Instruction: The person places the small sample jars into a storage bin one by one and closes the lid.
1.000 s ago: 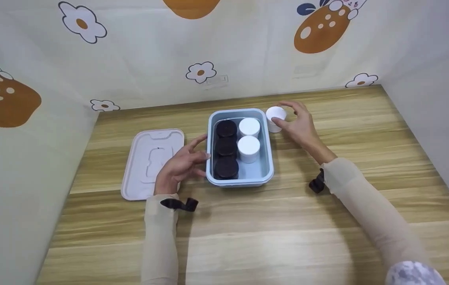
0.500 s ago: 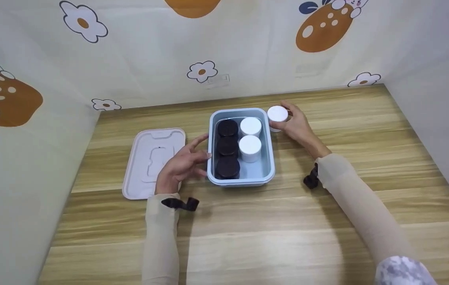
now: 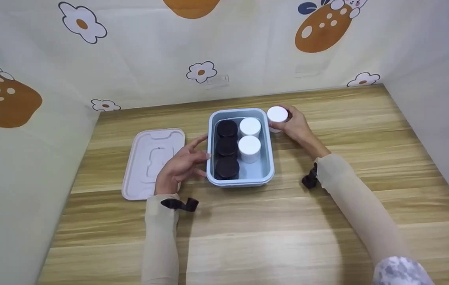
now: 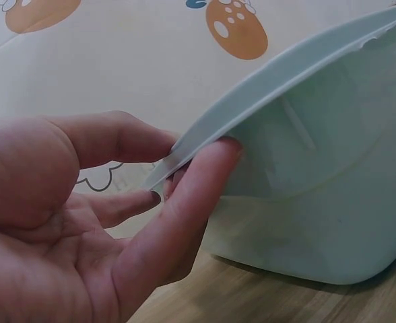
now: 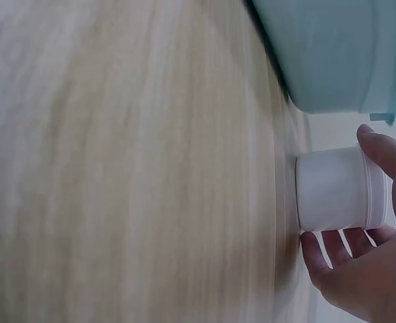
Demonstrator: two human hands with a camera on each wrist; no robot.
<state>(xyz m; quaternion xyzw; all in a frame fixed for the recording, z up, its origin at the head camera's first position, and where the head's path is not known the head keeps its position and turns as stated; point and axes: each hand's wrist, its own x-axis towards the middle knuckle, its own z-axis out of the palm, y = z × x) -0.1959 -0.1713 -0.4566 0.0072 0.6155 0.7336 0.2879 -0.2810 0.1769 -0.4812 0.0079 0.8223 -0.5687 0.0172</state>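
A blue plastic box [image 3: 269, 166] stands lidless on the table, holding black-topped jars [image 3: 227, 167] in a left column and two white jars [image 3: 249, 144] on the right. My left hand [image 3: 182, 162] holds the box's left rim; up close in the left wrist view, its fingertips [image 4: 218, 151] lie at the lip and the wall beneath. Just beyond the box's far right corner, my right hand [image 3: 297, 126] grips a third white jar [image 3: 277, 114] between thumb and fingers. That white jar [image 5: 329, 188] is upright with its base at the tabletop in the right wrist view.
Left of the box lies a pale lid [image 3: 145, 170], partly covered by the left hand. The wood-grain table [image 3: 271, 237] meets a patterned wall covering [image 3: 145, 59] behind and at both sides. The near right part of the box shows bare floor [image 3: 254, 171].
My right hand has closed its fingers round the white jar, its forearm shifting slightly left. The left hand and the box have stayed in place.
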